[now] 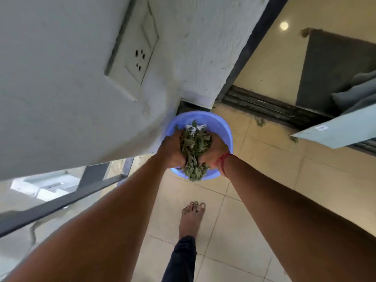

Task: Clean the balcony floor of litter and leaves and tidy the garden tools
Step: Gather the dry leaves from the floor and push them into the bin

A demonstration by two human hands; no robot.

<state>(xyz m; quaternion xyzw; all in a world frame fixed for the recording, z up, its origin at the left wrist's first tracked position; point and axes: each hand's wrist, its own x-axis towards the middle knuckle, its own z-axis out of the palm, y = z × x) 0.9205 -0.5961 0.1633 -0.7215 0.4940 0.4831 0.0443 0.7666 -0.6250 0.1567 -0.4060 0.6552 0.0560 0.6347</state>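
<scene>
A heap of dry green leaves with a scrap of white litter on top is held between my two hands. My left hand cups its left side and my right hand, with a red thread at the wrist, cups its right side. Both hands are above a blue plastic tub that stands on the beige tiled floor by the wall corner. Some leaves hang below my hands over the tub's near rim.
A white wall with a socket plate rises on the left. A metal railing runs at lower left. The dark sliding-door track has leaf bits beside it. My bare foot stands on the tiles.
</scene>
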